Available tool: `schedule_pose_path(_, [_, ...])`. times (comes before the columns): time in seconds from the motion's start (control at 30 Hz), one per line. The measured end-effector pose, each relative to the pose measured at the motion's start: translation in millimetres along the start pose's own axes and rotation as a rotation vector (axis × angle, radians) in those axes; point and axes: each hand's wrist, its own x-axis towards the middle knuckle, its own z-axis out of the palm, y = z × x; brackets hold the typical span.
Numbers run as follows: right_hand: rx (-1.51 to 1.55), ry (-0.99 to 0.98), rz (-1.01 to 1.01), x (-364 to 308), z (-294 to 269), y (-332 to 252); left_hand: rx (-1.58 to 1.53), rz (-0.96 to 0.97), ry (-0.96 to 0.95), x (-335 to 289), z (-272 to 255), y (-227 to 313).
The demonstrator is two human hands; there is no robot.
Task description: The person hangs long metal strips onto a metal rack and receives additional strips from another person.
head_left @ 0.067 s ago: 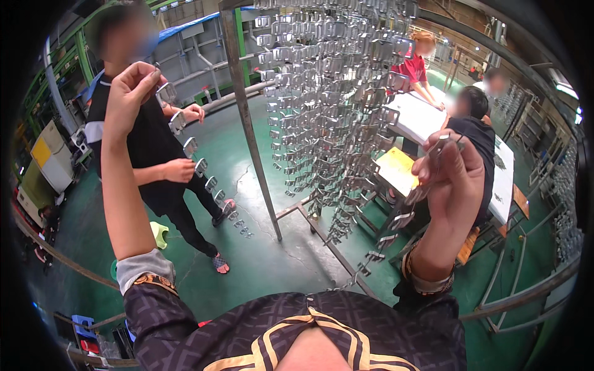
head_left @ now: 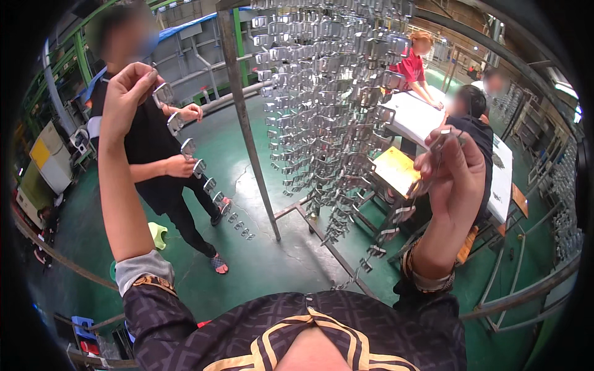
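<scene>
"Head view, please: how does the chain-like strand of silver bent metal clips [head_left: 188, 146] lie from the left hand [head_left: 127, 93]?"

"It hangs below the fingers and slants inward, to the right; its long axis is a diagonal. The left grip is a tight pinch, thumb against forefinger, at the top end."

"And the right hand [head_left: 458, 179]?"

"Its fingers are curled, with the thumb pressing on metal. From this grip a second strand of small silver clips [head_left: 390, 234] slopes down to the left. Whether both strands are joined, I cannot tell."

"Which hand is nearer to the dense hanging curtain of silver clips [head_left: 325, 93]?"

"As this view shows, the right one. The curtain hangs between both hands, beside a dark upright steel post [head_left: 249, 123]."

"And the room?"

"A glossy green floor [head_left: 185, 272] lies below. One co-worker in black clothes [head_left: 151, 139] stands at left; others are at a long white worktop [head_left: 413, 117] at right."
</scene>
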Motion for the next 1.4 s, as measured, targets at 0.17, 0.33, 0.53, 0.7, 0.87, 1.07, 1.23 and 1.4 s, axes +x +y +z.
schedule_pose_path(0.17, [-0.159,0.018,0.028,24.9,-27.5,-12.3,0.048,-0.028,0.025,-8.2,14.7,22.2])
schedule_pose_path(0.33, [-0.134,0.072,0.055,61.0,-36.7,-10.2,0.112,-0.026,0.045,-24.7,25.2,43.1])
schedule_pose_path(0.53, [-0.091,-0.064,0.046,113.6,-60.7,-1.6,0.109,-0.019,0.046,-41.4,38.3,59.7])
schedule_pose_path(0.7, [-0.043,-0.170,0.020,153.9,-62.7,4.2,0.151,-0.070,0.040,-59.1,38.2,75.7])
schedule_pose_path(0.87, [-0.056,-0.328,-0.003,184.8,-57.4,5.7,0.137,-0.073,0.071,-70.6,36.5,72.7])
schedule_pose_path(1.07, [-0.056,-0.382,-0.036,210.6,-51.7,15.3,0.125,-0.093,0.053,-78.5,36.7,73.1])
schedule_pose_path(1.23, [-0.018,-0.338,0.039,212.1,-38.6,18.8,0.142,-0.093,0.047,-81.7,36.7,67.2])
schedule_pose_path(1.4, [-0.009,-0.364,0.081,220.2,-41.2,27.7,0.148,-0.104,0.051,-83.0,41.0,65.9])
